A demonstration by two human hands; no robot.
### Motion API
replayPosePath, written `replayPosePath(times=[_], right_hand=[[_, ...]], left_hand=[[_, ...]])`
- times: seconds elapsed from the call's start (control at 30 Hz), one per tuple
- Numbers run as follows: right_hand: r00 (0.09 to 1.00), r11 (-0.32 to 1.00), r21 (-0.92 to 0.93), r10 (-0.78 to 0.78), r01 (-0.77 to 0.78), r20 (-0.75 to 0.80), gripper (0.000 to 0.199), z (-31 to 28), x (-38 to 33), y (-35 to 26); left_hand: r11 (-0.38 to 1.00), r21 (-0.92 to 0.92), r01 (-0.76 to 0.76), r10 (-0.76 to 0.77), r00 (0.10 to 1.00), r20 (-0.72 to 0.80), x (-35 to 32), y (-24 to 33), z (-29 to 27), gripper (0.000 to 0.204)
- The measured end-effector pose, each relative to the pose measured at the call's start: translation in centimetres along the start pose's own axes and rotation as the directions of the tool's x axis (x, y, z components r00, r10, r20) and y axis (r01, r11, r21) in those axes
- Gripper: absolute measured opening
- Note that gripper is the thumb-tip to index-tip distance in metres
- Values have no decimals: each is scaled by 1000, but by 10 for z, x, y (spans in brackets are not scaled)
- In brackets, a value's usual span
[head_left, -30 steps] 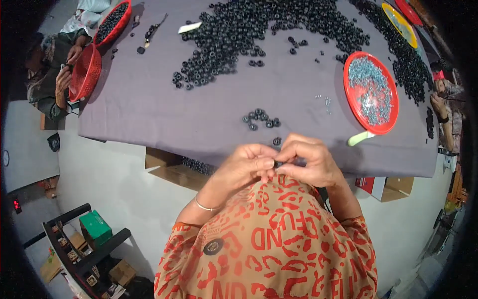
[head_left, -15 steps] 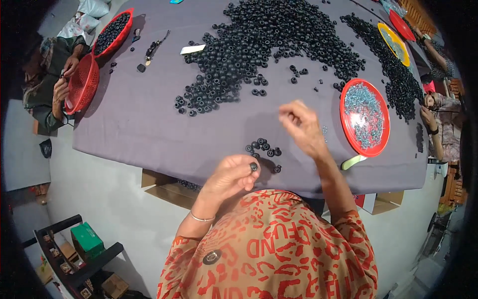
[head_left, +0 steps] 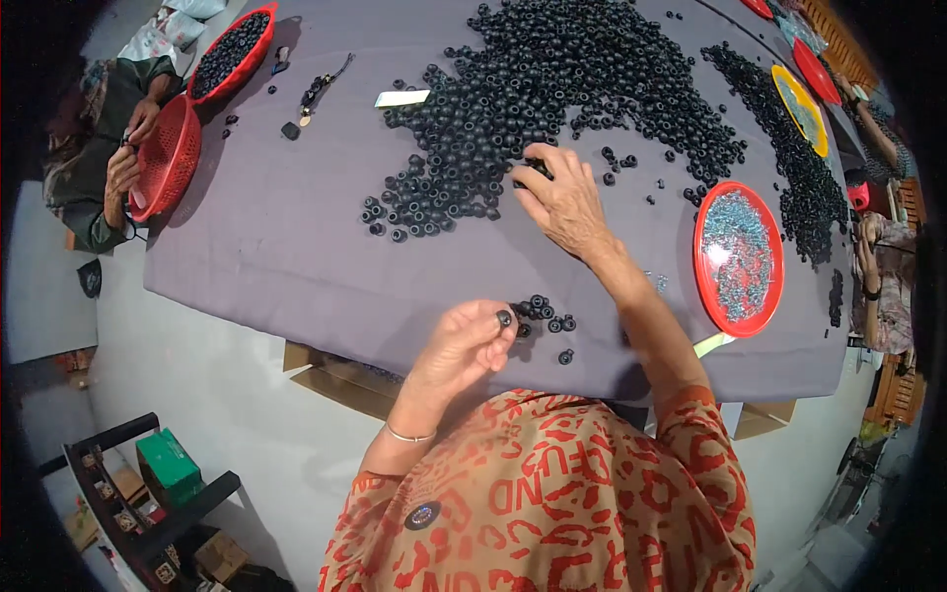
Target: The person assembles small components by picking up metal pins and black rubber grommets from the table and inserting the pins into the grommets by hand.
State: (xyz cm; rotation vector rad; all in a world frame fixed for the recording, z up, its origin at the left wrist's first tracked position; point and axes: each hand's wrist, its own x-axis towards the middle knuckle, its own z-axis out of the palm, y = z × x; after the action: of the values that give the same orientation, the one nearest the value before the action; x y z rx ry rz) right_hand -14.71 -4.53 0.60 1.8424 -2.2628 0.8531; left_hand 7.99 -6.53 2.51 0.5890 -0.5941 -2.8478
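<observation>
My left hand (head_left: 457, 347) is over the table's near edge, thumb and fingers pinching one small black round piece (head_left: 504, 319). Just to its right lies a small cluster of similar black pieces with holes (head_left: 539, 304), and a lone one (head_left: 565, 356) sits nearer to me. Farther out, my right hand (head_left: 564, 202) has come down on the near edge of a large heap of these black pieces (head_left: 582, 69). Its fingers are curled round several of them; how many is hidden under the hand.
On the right stands a red plate of small shiny metal parts (head_left: 698, 252), beside a strip of small black parts (head_left: 779, 148) and a yellow plate (head_left: 821, 146). Co-workers sit on both sides. Red baskets (head_left: 182, 163) stand at the left, a white strip (head_left: 401, 98) by the heap.
My right hand has moved away from me and left, onto the heap, and its fingers now close round pieces there. My left hand keeps its piece. The whole view has shifted slightly.
</observation>
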Motion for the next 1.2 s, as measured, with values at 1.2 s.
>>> replayPosePath(times=[1.2], right_hand=[[905,908,-129,367,-398,-216,30,-53,-44,76]], left_hand=[[1000,26,9,-7,997,-75,11,-7,-3,16]])
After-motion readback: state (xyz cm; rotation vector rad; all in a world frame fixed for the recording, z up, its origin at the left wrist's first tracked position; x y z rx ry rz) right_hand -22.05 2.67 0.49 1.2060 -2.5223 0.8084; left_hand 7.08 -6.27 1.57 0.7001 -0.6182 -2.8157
